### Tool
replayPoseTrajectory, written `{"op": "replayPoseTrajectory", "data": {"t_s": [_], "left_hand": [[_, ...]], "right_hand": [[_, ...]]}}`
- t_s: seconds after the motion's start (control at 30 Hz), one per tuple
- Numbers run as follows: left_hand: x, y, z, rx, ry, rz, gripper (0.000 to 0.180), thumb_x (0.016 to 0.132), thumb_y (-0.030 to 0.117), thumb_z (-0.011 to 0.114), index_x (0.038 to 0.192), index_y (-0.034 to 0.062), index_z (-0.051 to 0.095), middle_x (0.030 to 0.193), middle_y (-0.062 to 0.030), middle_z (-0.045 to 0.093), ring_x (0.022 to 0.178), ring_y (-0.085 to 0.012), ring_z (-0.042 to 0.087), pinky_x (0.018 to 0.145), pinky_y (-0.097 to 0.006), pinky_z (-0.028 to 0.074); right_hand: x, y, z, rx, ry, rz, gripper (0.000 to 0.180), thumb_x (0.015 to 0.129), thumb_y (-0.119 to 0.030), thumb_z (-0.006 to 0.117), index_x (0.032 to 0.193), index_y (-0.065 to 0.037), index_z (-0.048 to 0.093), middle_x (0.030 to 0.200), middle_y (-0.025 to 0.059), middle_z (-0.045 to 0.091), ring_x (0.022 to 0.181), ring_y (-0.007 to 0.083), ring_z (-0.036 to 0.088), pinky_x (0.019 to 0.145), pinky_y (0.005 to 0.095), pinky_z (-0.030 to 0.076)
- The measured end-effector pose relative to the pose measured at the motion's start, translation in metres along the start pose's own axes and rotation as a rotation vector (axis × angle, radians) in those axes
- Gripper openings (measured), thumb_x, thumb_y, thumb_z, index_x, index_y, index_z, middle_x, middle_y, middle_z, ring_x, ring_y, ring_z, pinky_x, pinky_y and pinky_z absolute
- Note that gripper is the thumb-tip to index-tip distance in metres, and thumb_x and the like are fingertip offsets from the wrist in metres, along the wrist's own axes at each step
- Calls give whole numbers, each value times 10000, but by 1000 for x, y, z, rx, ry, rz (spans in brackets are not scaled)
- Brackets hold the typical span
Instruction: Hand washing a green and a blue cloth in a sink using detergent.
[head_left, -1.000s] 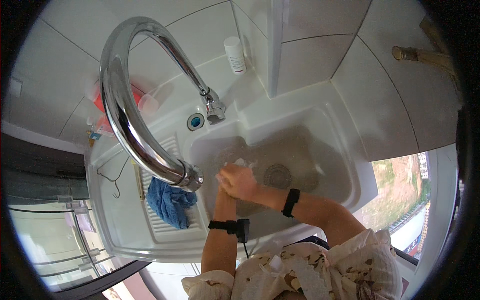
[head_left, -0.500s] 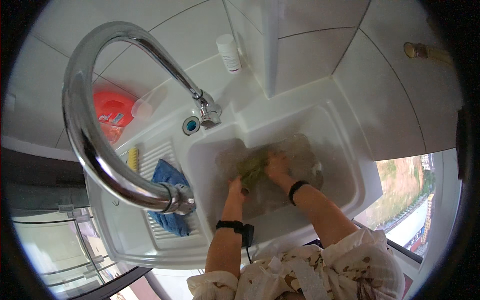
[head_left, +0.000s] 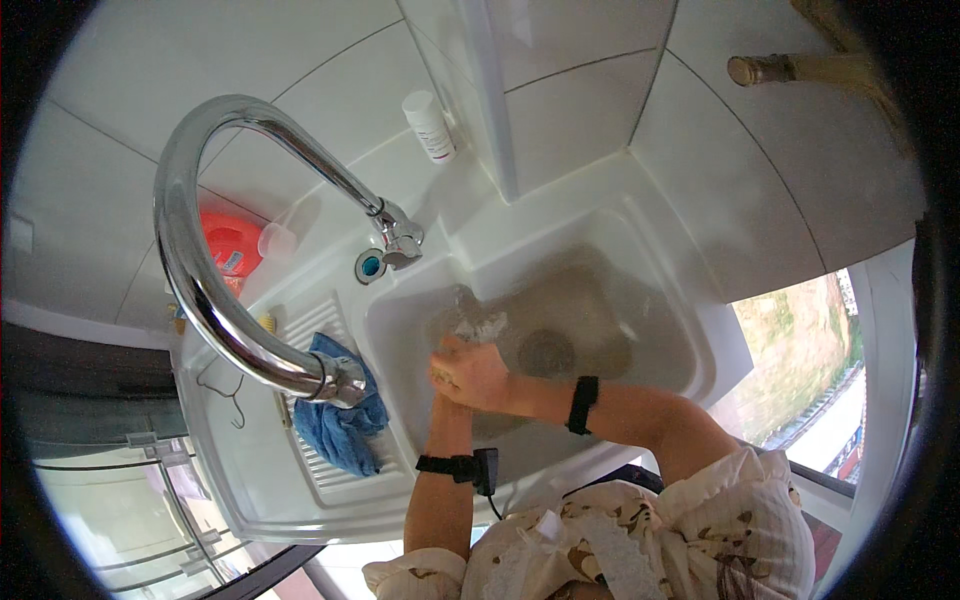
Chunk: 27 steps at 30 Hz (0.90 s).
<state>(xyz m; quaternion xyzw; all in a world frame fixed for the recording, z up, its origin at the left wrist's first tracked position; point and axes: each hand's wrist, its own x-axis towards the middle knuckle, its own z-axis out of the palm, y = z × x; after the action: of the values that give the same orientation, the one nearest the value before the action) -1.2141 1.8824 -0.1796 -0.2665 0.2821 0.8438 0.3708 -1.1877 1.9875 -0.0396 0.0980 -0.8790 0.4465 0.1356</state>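
My right hand (head_left: 484,377) and my left hand (head_left: 446,364) are closed together over the left part of the sink basin (head_left: 690,330). Between them is a small bunched green cloth, nearly all hidden by the fingers. Water splashes just beyond the hands. Murky water (head_left: 590,300) lies in the basin, and the dark round drain (head_left: 547,352) shows through it. Each wrist wears a black strap, the left one with a small black box (head_left: 486,470).
A tall chrome faucet (head_left: 190,270) arches over the left side. A blue cloth (head_left: 345,420) lies on the ribbed drainboard (head_left: 300,315), near a wire hook (head_left: 235,405). Behind are a red jug (head_left: 230,243), a clear cup (head_left: 277,242) and a white bottle (head_left: 430,127).
Both hands have come up out of the water and moved left, pressing together around the green cloth. The cloth was spread between them in the water before. The view has shifted slightly.
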Motion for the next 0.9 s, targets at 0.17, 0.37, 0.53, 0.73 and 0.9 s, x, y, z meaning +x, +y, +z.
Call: {"op": "replayPoseTrajectory", "data": {"t_s": [0.17,0.37,0.53,0.73,0.9], "left_hand": [[15,-9,-24,-54,-241,65,381,895,353,372,1165,86,404,1158,-132,433,1007,-256,475,860,-360,418],[-36,7,75,582,503,49,379,882,301,422,1154,44,359,1145,-169,406,999,-298,458,809,-498,413],[-34,11,38,549,662,-182,548,870,356,413,1314,105,211,1354,-140,216,1236,-344,199,889,-590,295],[-22,4,45,203,401,-275,491,869,413,349,1291,166,308,1350,-86,275,1234,-260,246,960,-484,263],[1,4,-26,219,72,-71,389,868,353,383,1188,138,432,1253,-71,398,1140,-226,376,904,-417,349]], "right_hand": [[10,44,4,-162,-108,315,184,729,-240,554,780,-68,512,875,142,516,667,335,557,604,434,465],[-27,134,-26,-371,45,335,381,784,-281,550,1095,-89,445,1093,218,409,937,368,472,771,443,418],[-30,130,-11,-560,-367,961,492,738,-240,592,1179,-116,412,1083,196,471,1073,359,416,865,467,372],[-33,87,22,263,-394,670,276,733,-234,568,935,-46,577,972,165,545,890,355,511,760,394,422],[-16,-9,-9,219,-51,243,303,725,-325,594,833,-44,562,901,186,537,781,343,548,665,392,453]]}}
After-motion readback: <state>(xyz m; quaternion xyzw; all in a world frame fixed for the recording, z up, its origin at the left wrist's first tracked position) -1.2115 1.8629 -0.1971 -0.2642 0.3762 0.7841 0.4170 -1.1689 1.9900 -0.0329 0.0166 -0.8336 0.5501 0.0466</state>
